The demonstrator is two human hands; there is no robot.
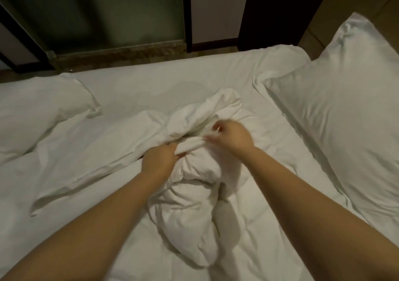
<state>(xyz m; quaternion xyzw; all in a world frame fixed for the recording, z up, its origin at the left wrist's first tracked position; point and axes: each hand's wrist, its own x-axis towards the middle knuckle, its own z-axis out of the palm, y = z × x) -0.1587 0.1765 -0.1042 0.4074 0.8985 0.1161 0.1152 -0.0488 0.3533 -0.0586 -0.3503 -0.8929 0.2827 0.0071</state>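
Observation:
A bunched white duvet (190,205) lies in a heap in the middle of the bed. A flat white cover (90,151) spreads from the heap toward the left. My left hand (158,158) grips a fold of fabric at the top of the heap. My right hand (232,137) is just beyond it, blurred, its fingers curled around the cover's crumpled edge (194,125). Both bare forearms reach in from the bottom of the view.
A large white pillow (345,112) lies at the right, another pillow (36,112) at the left. The white bed sheet (172,80) runs to the far bed edge. Beyond it are a floor strip, a dark-framed glass panel (108,15) and a dark door frame (269,10).

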